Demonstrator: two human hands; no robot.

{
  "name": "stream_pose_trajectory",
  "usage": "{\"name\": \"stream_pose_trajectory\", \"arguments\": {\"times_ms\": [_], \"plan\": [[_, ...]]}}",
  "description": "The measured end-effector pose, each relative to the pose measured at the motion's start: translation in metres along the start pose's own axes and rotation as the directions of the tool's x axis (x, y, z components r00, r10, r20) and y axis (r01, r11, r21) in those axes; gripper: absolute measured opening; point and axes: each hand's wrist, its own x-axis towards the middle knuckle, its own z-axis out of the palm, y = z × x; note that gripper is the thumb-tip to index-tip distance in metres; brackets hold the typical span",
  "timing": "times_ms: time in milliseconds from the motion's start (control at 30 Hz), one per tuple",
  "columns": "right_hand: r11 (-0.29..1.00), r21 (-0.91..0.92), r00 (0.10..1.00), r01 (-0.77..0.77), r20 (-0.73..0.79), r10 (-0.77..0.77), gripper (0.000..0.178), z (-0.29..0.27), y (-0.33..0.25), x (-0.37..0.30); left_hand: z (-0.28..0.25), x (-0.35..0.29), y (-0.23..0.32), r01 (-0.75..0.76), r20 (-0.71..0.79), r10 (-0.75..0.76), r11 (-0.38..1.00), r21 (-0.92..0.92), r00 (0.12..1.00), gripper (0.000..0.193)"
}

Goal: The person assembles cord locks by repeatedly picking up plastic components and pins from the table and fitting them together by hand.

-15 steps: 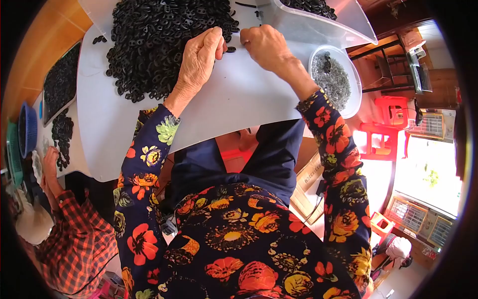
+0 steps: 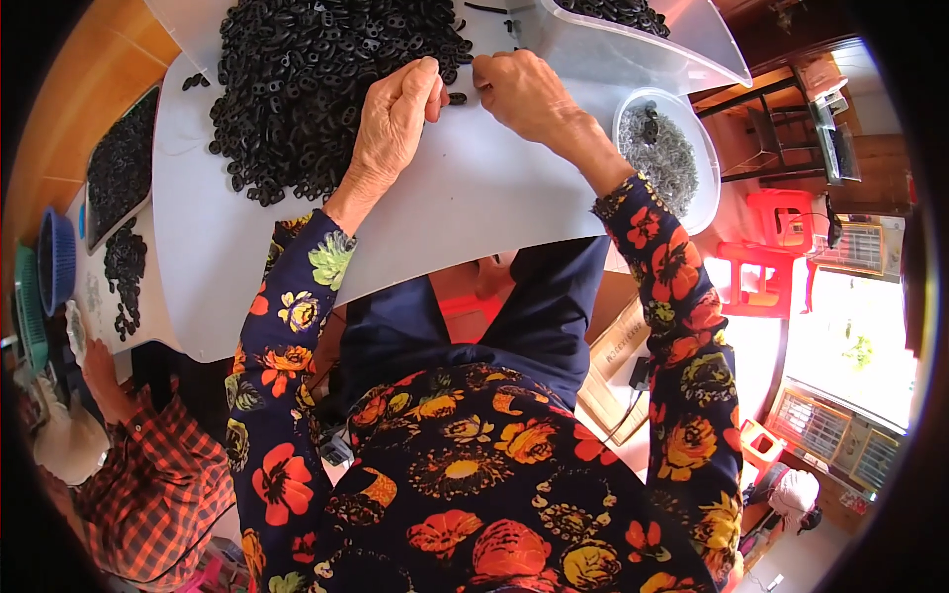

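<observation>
My left hand [image 2: 398,117] is closed, thumb pressed against the curled index finger, just right of a big heap of small black oval pieces with two holes [image 2: 297,94]. Whatever it pinches is hidden by the fingers. Across a narrow gap, my right hand [image 2: 524,91] is also closed, knuckles up, its fingertips turned toward the left hand. A dark bit shows at those fingertips, too small to name. One loose black piece [image 2: 457,99] lies on the pale tabletop [image 2: 465,188] between the hands.
Right of my right hand stands a white tub [image 2: 708,183] of small clear parts. Behind it is a translucent bin [image 2: 633,61] with more black pieces. On the left, a co-worker in a checked shirt [image 2: 163,484] sits near a black-filled tray [image 2: 91,232] and a blue basket [image 2: 57,257].
My right hand has shifted slightly left, closer to my left hand, which stays nearly still. The co-worker's hand has moved back toward their body.
</observation>
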Motion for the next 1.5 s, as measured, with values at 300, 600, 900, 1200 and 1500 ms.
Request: {"name": "stream_pose_trajectory", "arguments": {"times_ms": [300, 600, 900, 1200, 1500], "plan": [[0.968, 0.249, 0.985, 0.011, -0.168, 0.033, 0.014, -0.016, 0.016, -0.011, -0.002, 0.000, -0.005, -0.062, 0.024, 0.062, 0.998, 0.004, 0.998, 0.045], [0.939, 0.324, 0.991, 0.112, -0.104, -0.082, 0.019, -0.010, 0.000, -0.002, -0.008, 0.005, -0.008, -0.037, 0.007, 0.036, 0.996, 0.082, 0.999, 0.046], [0.982, 0.161, 0.989, 0.097, 0.091, -0.113, 0.021, -0.006, -0.019, -0.001, 0.001, 0.005, 0.001, -0.037, -0.030, 0.039, 0.997, 0.062, 0.999, 0.043], [0.987, 0.120, 0.987, 0.110, -0.127, -0.094, 0.015, -0.007, -0.020, -0.034, -0.020, 0.021, 0.019, -0.132, -0.093, 0.127, 0.990, -0.050, 0.988, 0.039], [0.942, 0.214, 0.966, 0.257, -0.086, -0.244, 0.014, 0.008, -0.043, -0.008, -0.015, 0.021, 0.022, -0.084, -0.066, 0.080, 0.995, -0.048, 0.995, 0.036]]}}
